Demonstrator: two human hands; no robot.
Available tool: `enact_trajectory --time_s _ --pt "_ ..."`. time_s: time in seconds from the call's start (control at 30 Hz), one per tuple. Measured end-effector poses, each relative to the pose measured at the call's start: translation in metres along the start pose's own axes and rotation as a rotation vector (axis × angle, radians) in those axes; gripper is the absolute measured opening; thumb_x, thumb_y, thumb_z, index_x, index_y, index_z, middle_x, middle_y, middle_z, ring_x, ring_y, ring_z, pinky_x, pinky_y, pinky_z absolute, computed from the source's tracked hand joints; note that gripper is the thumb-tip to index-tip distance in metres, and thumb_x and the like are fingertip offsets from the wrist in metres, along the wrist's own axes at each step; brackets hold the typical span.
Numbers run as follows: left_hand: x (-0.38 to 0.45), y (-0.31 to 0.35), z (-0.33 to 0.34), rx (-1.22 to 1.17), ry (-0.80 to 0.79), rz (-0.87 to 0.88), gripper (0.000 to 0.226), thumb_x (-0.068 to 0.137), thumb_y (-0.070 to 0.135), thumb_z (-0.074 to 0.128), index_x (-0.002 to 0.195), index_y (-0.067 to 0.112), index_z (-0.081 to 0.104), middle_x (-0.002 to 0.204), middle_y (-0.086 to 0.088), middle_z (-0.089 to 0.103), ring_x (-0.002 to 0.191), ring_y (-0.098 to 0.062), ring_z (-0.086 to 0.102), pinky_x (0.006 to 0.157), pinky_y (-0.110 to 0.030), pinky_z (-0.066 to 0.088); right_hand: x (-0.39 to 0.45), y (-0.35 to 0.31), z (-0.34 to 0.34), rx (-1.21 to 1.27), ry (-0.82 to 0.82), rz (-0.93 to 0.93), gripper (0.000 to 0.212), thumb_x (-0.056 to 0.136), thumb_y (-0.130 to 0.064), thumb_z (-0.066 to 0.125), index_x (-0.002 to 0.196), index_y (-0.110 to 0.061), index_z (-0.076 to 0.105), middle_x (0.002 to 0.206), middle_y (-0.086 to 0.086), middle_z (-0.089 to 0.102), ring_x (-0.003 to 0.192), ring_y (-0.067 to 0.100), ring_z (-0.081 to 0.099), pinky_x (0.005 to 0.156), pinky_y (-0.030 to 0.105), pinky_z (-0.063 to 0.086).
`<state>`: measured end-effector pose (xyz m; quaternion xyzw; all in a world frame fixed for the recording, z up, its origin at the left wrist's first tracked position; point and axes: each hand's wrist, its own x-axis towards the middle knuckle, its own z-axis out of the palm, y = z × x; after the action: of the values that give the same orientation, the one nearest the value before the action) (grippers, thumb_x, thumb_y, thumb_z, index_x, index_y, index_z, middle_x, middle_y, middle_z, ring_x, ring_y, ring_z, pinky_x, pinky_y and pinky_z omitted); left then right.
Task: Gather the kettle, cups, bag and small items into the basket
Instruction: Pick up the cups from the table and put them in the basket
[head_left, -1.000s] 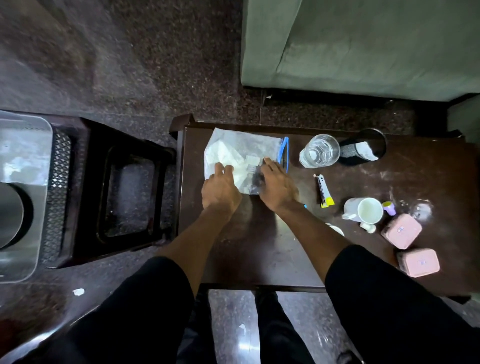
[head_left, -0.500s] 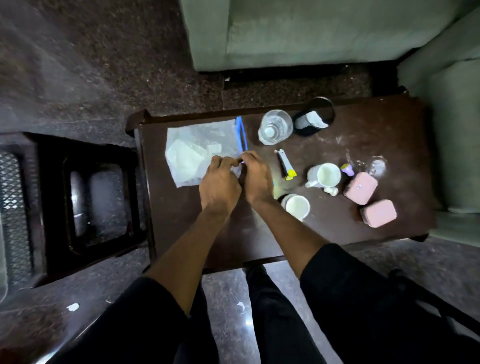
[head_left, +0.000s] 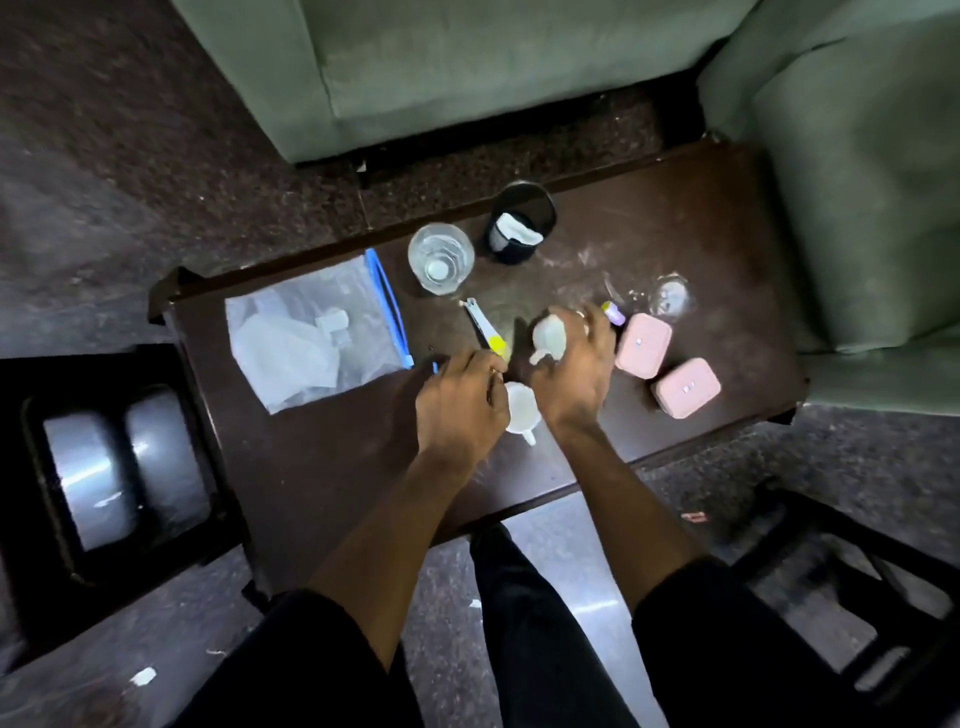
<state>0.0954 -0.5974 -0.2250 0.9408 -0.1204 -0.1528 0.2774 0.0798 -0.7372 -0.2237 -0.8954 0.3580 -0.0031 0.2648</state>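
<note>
- The right hand is gripping a white cup, tilted, just right of the nail clipper.
- The left hand is curling over a second cup; whether it grips cannot be told.
- The bag is lying flat, left of the clipper.

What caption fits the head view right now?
Right hand grips a white cup, left hand rests by another cup; bag lies flat on the table.
</note>
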Motion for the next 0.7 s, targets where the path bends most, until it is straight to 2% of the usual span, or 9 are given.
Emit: enact_trajectory --time_s 0.07,0.13,0.2,0.27,0.37,0.5,0.57,0.63,0.7 --pt "-0.006 0.005 0.015 0.083 -0.044 0.041 0.025 0.081 0.026 0.063 0.105 0.03 0.069 0.106 0.006 0.066 0.086 -0.024 0.07 0.067 -0.034 0.054 0.009 0.011 -0.001 -0.12 -0.128 -0.066 0.068 0.076 -0.012 0.071 0.141 -0.026 0.058 0.155 0.009 0.039 0.133 0.033 0.044 0.11 0.04 0.038" --pt "-0.01 0.007 0.024 0.163 -0.158 0.078 0.047 0.07 0.025 0.07 0.116 0.03 0.066 0.118 0.006 0.063 0.096 -0.024 0.068 0.071 -0.035 0.055 0.019 0.018 0.0 -0.294 -0.246 -0.131 0.072 0.079 -0.024 0.072 0.147 -0.036 0.05 0.161 0.004 0.03 0.141 0.032 0.035 0.11 0.046 0.036" --pt "-0.012 0.006 0.031 0.254 -0.25 0.167 0.071 0.062 0.028 0.075 0.131 0.029 0.06 0.129 0.002 0.057 0.113 -0.024 0.06 0.086 -0.038 0.055 0.028 0.025 0.001 -0.402 -0.304 -0.14 0.078 0.074 -0.022 0.076 0.144 -0.041 0.049 0.163 0.0 0.026 0.148 0.033 0.026 0.112 0.053 0.033" --pt "-0.016 0.003 0.036 0.338 -0.315 0.256 0.084 0.061 0.029 0.075 0.142 0.029 0.052 0.136 0.001 0.053 0.123 -0.024 0.054 0.097 -0.04 0.05 0.035 0.032 0.0 -0.335 -0.318 -0.141 0.078 0.068 -0.008 0.075 0.137 -0.038 0.057 0.156 0.001 0.036 0.142 0.036 0.032 0.11 0.053 0.037" --pt "-0.017 0.001 0.043 0.417 -0.346 0.308 0.085 0.068 0.028 0.074 0.148 0.031 0.046 0.137 0.001 0.052 0.126 -0.024 0.051 0.102 -0.039 0.045 0.04 0.042 0.002 -0.235 -0.371 -0.227 0.061 0.07 -0.001 0.07 0.124 -0.03 0.066 0.143 0.002 0.048 0.127 0.035 0.044 0.105 0.044 0.044" --pt "-0.009 0.003 0.044 0.441 -0.351 0.294 0.076 0.074 0.026 0.079 0.143 0.032 0.048 0.135 0.001 0.052 0.125 -0.025 0.051 0.102 -0.039 0.042 0.026 0.053 0.002 -0.254 -0.458 -0.459 0.023 0.085 -0.008 0.062 0.103 -0.019 0.072 0.145 0.005 0.05 0.136 0.033 0.041 0.103 0.047 0.046" --pt "-0.006 0.0 0.04 0.444 -0.345 0.289 0.072 0.08 0.02 0.074 0.145 0.032 0.046 0.138 0.001 0.051 0.128 -0.024 0.049 0.104 -0.038 0.041 0.018 0.058 -0.002 -0.196 -0.469 -0.533 0.029 0.084 -0.011 0.048 0.099 -0.014 0.072 0.145 0.01 0.052 0.137 0.037 0.042 0.106 0.047 0.045" --pt "-0.006 -0.003 0.036 0.44 -0.331 0.274 0.069 0.085 0.015 0.068 0.147 0.032 0.044 0.14 0.003 0.05 0.13 -0.024 0.048 0.107 -0.038 0.04 0.013 0.063 -0.004 -0.09 -0.454 -0.534 0.045 0.081 -0.023 0.037 0.105 -0.012 0.074 0.144 0.014 0.053 0.136 0.038 0.043 0.111 0.043 0.042" --pt "-0.007 -0.007 0.034 0.425 -0.324 0.265 0.069 0.086 0.013 0.065 0.149 0.031 0.044 0.143 0.003 0.049 0.132 -0.023 0.048 0.109 -0.037 0.039 0.01 0.069 -0.005 -0.029 -0.472 -0.489 0.047 0.082 -0.021 0.051 0.124 -0.013 0.07 0.147 0.014 0.05 0.138 0.035 0.044 0.115 0.04 0.039"
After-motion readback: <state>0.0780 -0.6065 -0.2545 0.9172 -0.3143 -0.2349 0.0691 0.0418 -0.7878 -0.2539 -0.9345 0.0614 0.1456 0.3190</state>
